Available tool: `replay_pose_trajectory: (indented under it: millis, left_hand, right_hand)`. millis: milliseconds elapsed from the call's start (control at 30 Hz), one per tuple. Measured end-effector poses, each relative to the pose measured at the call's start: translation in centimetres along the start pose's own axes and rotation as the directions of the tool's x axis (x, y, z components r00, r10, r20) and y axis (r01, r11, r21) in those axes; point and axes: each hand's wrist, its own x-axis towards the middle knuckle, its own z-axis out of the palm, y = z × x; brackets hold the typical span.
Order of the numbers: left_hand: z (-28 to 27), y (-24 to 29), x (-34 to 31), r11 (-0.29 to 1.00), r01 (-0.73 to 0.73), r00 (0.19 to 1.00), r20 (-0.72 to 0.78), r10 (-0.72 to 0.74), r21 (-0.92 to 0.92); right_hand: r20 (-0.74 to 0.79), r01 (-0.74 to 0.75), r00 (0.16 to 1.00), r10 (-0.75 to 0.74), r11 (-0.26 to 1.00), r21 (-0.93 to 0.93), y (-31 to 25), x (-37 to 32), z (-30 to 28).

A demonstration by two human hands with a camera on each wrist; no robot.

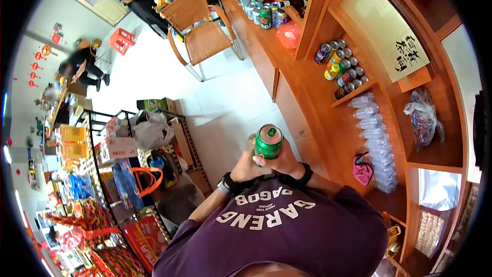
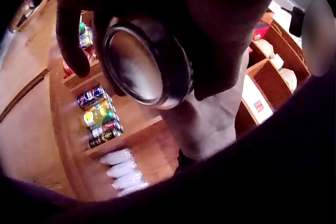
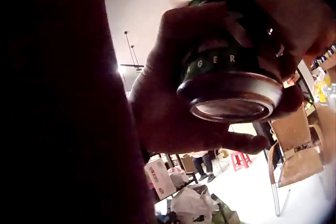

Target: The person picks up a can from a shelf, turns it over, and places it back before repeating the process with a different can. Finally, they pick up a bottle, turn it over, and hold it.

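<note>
A green beer can [image 1: 266, 149] is held upright in front of the chest, its top with the pull tab facing up. My left hand [image 1: 243, 168] grips it from the left side. From the other side my right hand [image 1: 288, 163] holds it too, thumb across the front. Seen from below in the left wrist view, the round bottom of the can [image 2: 137, 71] shows between dark, shadowed fingers. White letters and the silver lower rim of the can [image 3: 231, 90] appear in the right wrist view, with fingers wrapped round its sides.
Several drink cans [image 1: 344, 66] stand grouped in a wooden shelf compartment at the right, beside clear plastic-wrapped stacks [image 1: 376, 143] and a pink mask [image 1: 363, 169]. More cans [image 1: 265, 16] line the counter. A wicker chair [image 1: 200, 36] and a loaded rack [image 1: 138, 174] flank the floor.
</note>
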Motion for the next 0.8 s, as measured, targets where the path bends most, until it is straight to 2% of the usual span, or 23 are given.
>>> replay_pose_trajectory:
  millis: [133, 233, 367, 433, 567, 633, 800]
  left_hand:
    - [-4.5, 1.1, 3.0, 0.997, 0.055, 0.994, 0.096, -0.060, 0.062]
    - [-6.4, 0.4, 4.4, 1.000, -0.026, 0.997, 0.073, 0.025, 0.016]
    - [-8.5, -0.3, 4.5, 0.999, -0.034, 0.995, 0.093, 0.037, -0.029]
    - [-10.0, -0.8, 4.4, 0.997, 0.013, 0.988, 0.152, -0.002, -0.074]
    - [-11.4, -1.0, 4.3, 0.991, -0.013, 0.993, 0.115, 0.028, -0.133]
    - [-12.3, -2.0, 4.4, 0.989, 0.062, 0.986, 0.159, -0.041, -0.131]
    - [-13.8, -3.1, 3.9, 0.987, 0.079, 0.984, 0.172, -0.054, -0.140]
  right_hand:
    - [-0.068, 0.067, 0.995, -0.072, 0.995, -0.077, 0.3, 3.4, 1.3]
    - [-0.088, 0.062, 0.994, -0.068, 0.995, -0.075, 0.1, 5.6, 2.3]
    - [-0.141, 0.039, 0.989, -0.044, 0.999, -0.038, 0.9, 7.2, 3.8]
    - [-0.077, -0.043, 0.996, 0.034, 0.992, -0.116, 1.7, 8.1, 4.3]
    - [-0.068, -0.074, 0.996, 0.065, 0.988, -0.134, 2.2, 9.2, 5.3]
    - [-0.071, -0.083, 0.995, 0.072, 0.985, -0.153, 2.5, 9.8, 5.8]
    - [-0.073, -0.102, 0.993, 0.090, 0.978, -0.182, 2.7, 10.8, 7.1]
